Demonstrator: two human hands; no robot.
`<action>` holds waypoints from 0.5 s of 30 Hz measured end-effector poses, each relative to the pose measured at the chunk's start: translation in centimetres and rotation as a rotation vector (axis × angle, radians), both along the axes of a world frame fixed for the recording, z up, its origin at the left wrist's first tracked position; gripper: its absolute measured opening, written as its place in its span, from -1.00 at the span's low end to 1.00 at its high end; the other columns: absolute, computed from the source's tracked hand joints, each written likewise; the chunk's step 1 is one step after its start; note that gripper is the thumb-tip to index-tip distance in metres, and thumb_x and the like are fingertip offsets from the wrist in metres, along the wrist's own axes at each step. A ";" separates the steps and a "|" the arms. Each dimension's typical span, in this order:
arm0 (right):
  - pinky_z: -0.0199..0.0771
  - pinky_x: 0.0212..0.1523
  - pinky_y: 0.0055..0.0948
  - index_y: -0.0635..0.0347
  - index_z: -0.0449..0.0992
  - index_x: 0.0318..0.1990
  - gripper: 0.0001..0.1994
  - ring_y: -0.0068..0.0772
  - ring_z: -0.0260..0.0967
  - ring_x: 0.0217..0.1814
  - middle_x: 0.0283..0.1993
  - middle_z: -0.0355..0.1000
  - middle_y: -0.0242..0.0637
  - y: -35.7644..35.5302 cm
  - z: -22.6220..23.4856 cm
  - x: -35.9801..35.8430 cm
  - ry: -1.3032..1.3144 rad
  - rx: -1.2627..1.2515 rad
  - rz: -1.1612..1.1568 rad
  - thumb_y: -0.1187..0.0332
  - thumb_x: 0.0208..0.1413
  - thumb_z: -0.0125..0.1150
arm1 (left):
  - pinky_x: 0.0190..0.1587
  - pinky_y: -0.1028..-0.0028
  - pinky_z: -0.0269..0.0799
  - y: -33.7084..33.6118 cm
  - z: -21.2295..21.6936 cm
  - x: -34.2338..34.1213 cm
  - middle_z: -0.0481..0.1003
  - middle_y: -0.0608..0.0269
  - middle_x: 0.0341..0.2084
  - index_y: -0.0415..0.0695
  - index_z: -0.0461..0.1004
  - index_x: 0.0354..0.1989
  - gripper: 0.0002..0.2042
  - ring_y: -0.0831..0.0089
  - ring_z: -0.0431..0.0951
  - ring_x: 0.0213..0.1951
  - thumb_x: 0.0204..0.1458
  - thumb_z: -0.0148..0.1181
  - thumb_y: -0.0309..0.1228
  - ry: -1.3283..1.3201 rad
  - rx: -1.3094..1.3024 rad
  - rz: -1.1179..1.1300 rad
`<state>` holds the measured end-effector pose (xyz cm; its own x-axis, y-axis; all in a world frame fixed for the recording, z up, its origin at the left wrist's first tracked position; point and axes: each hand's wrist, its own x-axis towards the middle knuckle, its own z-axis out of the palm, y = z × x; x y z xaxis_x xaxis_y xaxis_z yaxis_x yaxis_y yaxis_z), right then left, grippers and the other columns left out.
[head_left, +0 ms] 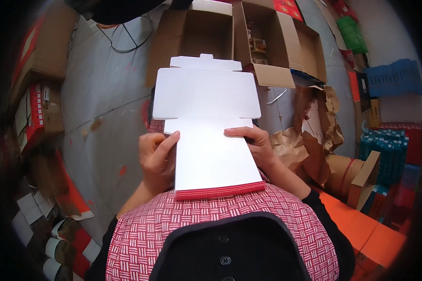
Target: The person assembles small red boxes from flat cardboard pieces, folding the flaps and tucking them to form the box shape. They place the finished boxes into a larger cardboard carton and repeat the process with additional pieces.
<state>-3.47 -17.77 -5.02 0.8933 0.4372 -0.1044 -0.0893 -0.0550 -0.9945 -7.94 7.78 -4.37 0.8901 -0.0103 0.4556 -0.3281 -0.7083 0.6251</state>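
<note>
A white folding carton (215, 154) lies on my lap with its plain inner face up. Its wide lid panel (206, 93) and narrow tuck flap stretch flat away from me, and a striped red edge (220, 190) shows at the near end. My left hand (158, 152) grips the carton's left side, thumb along the edge and fingers curled. On the other side my right hand (255, 144) holds it, with a finger laid over the white face and the rest partly hidden beneath. A red-and-white patterned apron (140, 234) lies under the carton.
Ahead stand open brown cardboard boxes (206, 35), one holding small items. Crumpled brown paper (314, 140) is at right, near orange boxes (361, 229) and teal stacks (384, 154). A carton with red packs (40, 112) stands left, above white-and-red pieces (68, 248).
</note>
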 end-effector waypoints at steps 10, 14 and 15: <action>0.40 -0.02 -0.48 0.23 0.56 -0.16 -0.77 -0.44 0.40 -0.06 -0.13 0.45 -0.26 0.1 0.0 -1.4 0.166 0.151 -0.083 0.55 -0.02 0.28 | -0.22 0.61 0.49 -2.0 -1.6 -0.1 0.57 0.17 -0.30 -0.20 0.53 -0.11 -0.76 0.53 0.56 -0.28 0.02 0.20 -0.56 0.633 -1.007 -0.302; 0.45 -0.20 -0.56 0.30 0.53 -0.16 -0.83 -0.52 0.44 -0.28 -0.25 0.50 -0.27 0.8 -0.5 -2.9 0.312 0.228 -0.262 0.45 0.12 0.17 | -0.24 0.63 0.47 -2.7 -1.4 -0.2 0.57 0.20 -0.40 -0.29 0.54 -0.20 -0.84 0.55 0.55 -0.37 0.10 0.14 -0.48 0.801 -1.101 -0.168; 0.46 -0.25 -0.57 0.32 0.52 -0.16 -0.83 -0.53 0.44 -0.32 -0.28 0.50 -0.27 1.7 -0.7 -3.1 0.355 0.248 -0.341 0.43 0.15 0.14 | -0.25 0.64 0.46 -2.8 -1.4 -0.1 0.57 0.19 -0.41 -0.32 0.53 -0.24 -0.82 0.55 0.55 -0.39 0.13 0.12 -0.44 0.913 -1.172 -0.093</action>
